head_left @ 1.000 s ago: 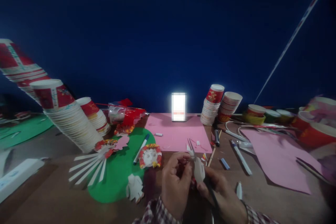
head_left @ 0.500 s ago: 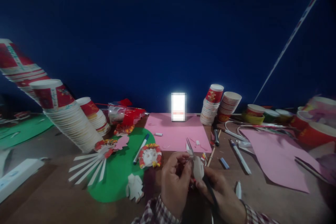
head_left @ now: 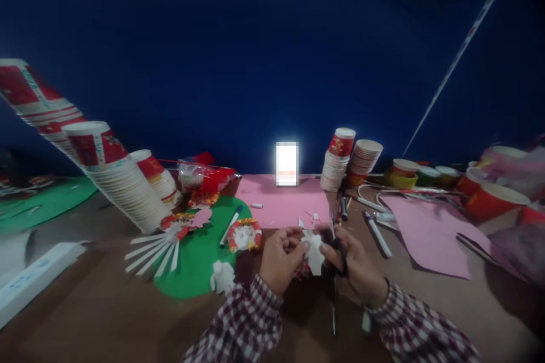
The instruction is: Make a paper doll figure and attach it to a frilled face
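Note:
My left hand (head_left: 280, 260) pinches the left edge of a small white paper cut-out (head_left: 315, 252), its outline notched. The thumb of my right hand (head_left: 360, 266) presses the cut-out's other side. Dark-handled scissors (head_left: 343, 261) are held in my right hand too, beside the paper, partly hidden by the fingers. Some red shows under the cut-out, too blurred to make out. To the left, a flower-like paper piece with a red and yellow rim (head_left: 244, 236) and another white cut-out (head_left: 222, 277) lie at the green sheet (head_left: 191, 272).
Stacked paper cups stand at left (head_left: 123, 181) and right (head_left: 338, 159). Pink sheets lie at the back (head_left: 281, 198) and right (head_left: 426, 238). Markers (head_left: 377, 234) lie about. A white power strip (head_left: 40, 275) sits at far left, near white paper strips (head_left: 153, 252).
The white cut-out has turned and now faces up between both hands. The scissors have shifted right, away from the paper. The whole view has moved slightly.

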Available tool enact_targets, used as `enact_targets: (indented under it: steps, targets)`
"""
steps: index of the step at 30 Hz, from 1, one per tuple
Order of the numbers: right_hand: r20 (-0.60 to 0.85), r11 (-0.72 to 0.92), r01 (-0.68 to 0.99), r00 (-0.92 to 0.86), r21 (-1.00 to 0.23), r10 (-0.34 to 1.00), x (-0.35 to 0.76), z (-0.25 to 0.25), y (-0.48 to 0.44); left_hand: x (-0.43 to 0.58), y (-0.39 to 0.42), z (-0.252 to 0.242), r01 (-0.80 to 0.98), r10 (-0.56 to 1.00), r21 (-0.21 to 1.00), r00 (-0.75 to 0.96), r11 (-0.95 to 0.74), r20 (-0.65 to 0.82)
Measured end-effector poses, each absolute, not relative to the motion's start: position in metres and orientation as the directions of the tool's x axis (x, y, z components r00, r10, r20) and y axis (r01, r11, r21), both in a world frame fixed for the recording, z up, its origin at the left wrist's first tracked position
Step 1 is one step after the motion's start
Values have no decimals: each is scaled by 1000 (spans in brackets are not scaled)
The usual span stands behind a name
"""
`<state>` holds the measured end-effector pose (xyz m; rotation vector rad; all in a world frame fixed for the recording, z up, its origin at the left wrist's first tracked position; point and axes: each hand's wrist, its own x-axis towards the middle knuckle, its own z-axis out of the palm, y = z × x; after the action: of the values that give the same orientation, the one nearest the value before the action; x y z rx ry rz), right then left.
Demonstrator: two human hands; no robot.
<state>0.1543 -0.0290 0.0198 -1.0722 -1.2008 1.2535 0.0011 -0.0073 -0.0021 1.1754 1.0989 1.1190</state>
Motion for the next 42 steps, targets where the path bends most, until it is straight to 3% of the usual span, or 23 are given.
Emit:
enact_targets:
  steps: [5,15,22,35,39,42]
  targets:
    - [-9,-16,-186,-39,-982,999,157,17,-26,4,-10,-2,-35,984,999,177,13,-7]
    - [-134,-200,-440,-177,-875,975,159,-2,-26,9,-14,-5,-90,965,984,225,156,-133]
    - [-187,-228,-418,-138,-879,973,157,-3,-26,8,-14,-6,-73,966,986,221,151,-132]
    - [-93,-127,-234,-149,-964,984,155,-1,-27,2,-7,-1,-68,964,985,229,156,-137]
    - [-121,-167,-265,-181,-950,976,152,-1,-28,1,-6,-1,-85,941,976,294,200,-167]
    - [-120,-146,-343,-95,-928,988,153,-2,-26,1,-8,3,-124,948,979,295,162,-119]
